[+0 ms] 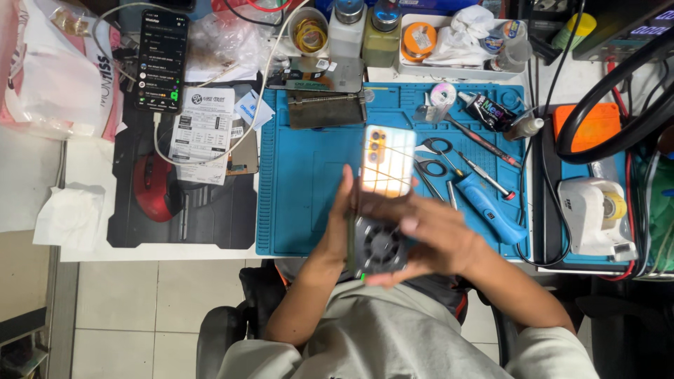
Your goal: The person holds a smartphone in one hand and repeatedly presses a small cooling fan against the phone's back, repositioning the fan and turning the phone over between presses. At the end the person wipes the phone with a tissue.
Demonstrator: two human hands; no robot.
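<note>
A smartphone (387, 161) with a shiny, pale back and an orange camera block is held upright over the blue work mat (302, 175), back side up. My left hand (342, 210) grips its left edge. My right hand (428, 231) lies across the phone's lower half, blurred by motion. Under both hands sits a small black fan unit (380, 245) near the mat's front edge.
Scissors (434, 158), a blue-handled tool (486, 207), screwdrivers and a dark tube (488, 112) lie on the mat's right. A second phone (163, 60) on a cable, papers and a red mouse (151, 186) are left. A tape dispenser (593, 214) stands right; bottles line the back.
</note>
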